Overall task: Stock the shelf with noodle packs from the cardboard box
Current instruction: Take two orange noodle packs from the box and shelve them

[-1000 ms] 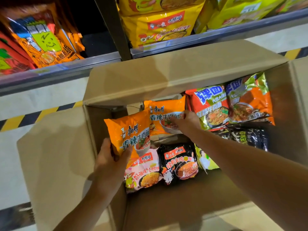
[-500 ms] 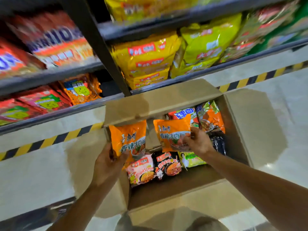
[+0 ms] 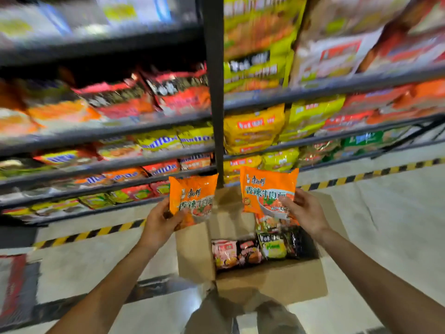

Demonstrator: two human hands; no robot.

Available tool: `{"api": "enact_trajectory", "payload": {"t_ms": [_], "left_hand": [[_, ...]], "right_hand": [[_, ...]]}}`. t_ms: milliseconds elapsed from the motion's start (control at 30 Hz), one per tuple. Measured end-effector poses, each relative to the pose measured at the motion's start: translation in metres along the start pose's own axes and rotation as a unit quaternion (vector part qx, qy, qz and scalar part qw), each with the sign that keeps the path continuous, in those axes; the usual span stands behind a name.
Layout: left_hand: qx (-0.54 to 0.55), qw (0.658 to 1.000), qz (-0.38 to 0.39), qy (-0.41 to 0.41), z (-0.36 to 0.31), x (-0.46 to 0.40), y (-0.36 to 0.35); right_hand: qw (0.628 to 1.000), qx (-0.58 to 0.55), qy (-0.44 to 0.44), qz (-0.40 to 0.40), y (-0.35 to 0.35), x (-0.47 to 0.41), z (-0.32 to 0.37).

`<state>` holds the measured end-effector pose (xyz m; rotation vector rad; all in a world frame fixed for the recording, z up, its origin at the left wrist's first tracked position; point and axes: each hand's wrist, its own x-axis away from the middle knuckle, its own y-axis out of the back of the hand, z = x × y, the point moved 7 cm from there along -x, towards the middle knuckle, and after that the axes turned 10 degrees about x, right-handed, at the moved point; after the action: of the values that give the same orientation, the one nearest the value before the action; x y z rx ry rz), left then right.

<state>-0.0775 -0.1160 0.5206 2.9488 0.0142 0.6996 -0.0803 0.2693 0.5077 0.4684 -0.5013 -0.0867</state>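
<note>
The left hand (image 3: pixel 160 219) pinches 1 orange noodle pack (image 3: pixel 192 198) by its lower corner; the right hand (image 3: pixel 305 210) grips another orange pack (image 3: pixel 267 191), both above the cardboard box (image 3: pixel 272 282).

Pale floor (image 3: pixel 385 225) (hazard-striped edge (image 3: pixel 361 175))

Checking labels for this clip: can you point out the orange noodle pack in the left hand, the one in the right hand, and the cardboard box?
Left orange noodle pack (image 3: pixel 192 196): head view, middle of its front.
Right orange noodle pack (image 3: pixel 267 189): head view, on the printed front.
Cardboard box (image 3: pixel 272 283): head view, near wall.
</note>
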Motion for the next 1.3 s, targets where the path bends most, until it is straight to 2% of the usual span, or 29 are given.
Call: {"api": "enact_trajectory", "payload": {"t_ms": [167, 333, 467, 600, 1067, 1300], "left_hand": [[0.045, 0.998, -0.002, -0.05, -0.083, 0.067, 0.043], [0.095, 0.992, -0.016, -0.085, -0.129, 0.125, 0.08], [0.104, 0.985, -0.052, -0.131, -0.163, 0.178, 0.104], [0.112, 0.969, -0.125, -0.179, -0.194, 0.235, 0.121], [0.168, 0.913, -0.263, -0.262, -0.233, 0.411, 0.204], [0.193, 0.892, -0.276, -0.301, -0.238, 0.446, 0.277]], "right_hand": [[0.998, 0.004, 0.064, 0.0, 0.025, 0.069, 0.09], [0.99, -0.004, 0.141, 0.007, 0.037, 0.119, 0.154], [0.98, -0.017, 0.198, 0.02, 0.042, 0.152, 0.194], [0.968, -0.055, 0.239, 0.056, 0.041, 0.179, 0.231], [0.924, -0.075, 0.351, 0.131, 0.004, 0.275, 0.354], [0.922, -0.065, 0.357, 0.133, -0.044, 0.322, 0.408]]}}
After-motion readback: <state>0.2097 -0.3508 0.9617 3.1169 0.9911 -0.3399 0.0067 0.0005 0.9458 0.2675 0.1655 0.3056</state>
